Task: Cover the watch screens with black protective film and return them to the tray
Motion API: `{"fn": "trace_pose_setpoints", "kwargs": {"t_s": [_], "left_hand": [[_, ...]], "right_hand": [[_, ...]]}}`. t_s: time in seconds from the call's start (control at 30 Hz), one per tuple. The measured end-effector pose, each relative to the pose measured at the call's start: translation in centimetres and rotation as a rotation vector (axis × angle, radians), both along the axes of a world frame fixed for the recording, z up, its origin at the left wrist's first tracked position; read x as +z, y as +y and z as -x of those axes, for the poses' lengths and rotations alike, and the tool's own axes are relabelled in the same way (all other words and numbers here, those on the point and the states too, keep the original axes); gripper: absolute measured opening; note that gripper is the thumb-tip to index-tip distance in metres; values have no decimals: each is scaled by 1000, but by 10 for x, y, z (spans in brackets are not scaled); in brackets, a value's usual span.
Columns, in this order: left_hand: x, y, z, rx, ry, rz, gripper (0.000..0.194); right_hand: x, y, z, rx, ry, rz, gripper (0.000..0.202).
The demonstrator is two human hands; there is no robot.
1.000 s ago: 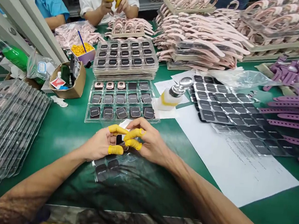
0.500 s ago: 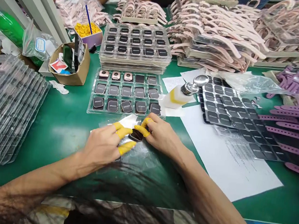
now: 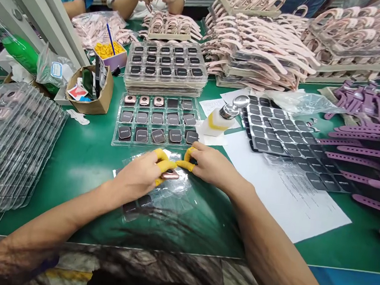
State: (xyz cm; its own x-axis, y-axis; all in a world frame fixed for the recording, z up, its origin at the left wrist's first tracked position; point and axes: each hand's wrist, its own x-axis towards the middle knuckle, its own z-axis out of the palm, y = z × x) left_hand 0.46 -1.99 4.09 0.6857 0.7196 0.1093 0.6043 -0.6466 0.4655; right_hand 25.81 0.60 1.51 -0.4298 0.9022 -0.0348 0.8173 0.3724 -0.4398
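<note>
One left hand (image 3: pixel 139 172), in yellow rubber finger cots (image 3: pixel 166 165), pinches a rose-pink, rounded watch case (image 3: pixel 171 175) over crinkled clear plastic film (image 3: pixel 174 195); I judge a slack pinch could drop it. The right hand (image 3: pixel 211 166) curls just beside; I cannot tell whether it grips anything. Beyond, a careless reach could topple the white pump bottle (image 3: pixel 214 123).

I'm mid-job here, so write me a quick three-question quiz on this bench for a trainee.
1. What stands just right of the front tray? A) cardboard box B) green bottle C) pump bottle
2. True or false: the blue stick leans among the yellow pieces.
3. Fill in: the rose-coloured watch body is held in the fingers of the ___ hand.

Key: 1. C; 2. True; 3. left
</note>
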Motion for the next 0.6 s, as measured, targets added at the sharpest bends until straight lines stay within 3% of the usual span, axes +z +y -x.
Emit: {"fn": "trace_pose_setpoints", "kwargs": {"t_s": [0.03, 0.1, 0.17, 0.3, 0.4, 0.5, 0.6], "left_hand": [[1, -1, 7, 33, -113, 69, 29], [0, 1, 20, 107, -274, 207, 30], [-3, 5, 30, 193, -384, 363, 31], [-12, 10, 34, 396, -735, 685, 39], [-16, 9, 28, 467, -987, 892, 43], [-18, 6, 21, 455, -1020, 1067, 53], [-21, 4, 18, 453, -946, 1080, 54]], "right_hand": [[0, -2, 4, -33, -26, -55, 10], [-2, -6, 15, -75, -7, -173, 28], [-7, -7, 30, -27, 55, -256, 35], [-14, -7, 46, 117, 185, -283, 16], [-11, -9, 39, 28, 531, -240, 16], [-8, -11, 31, -109, 829, -109, 14], [-11, -16, 34, -105, 865, -128, 11]]}}
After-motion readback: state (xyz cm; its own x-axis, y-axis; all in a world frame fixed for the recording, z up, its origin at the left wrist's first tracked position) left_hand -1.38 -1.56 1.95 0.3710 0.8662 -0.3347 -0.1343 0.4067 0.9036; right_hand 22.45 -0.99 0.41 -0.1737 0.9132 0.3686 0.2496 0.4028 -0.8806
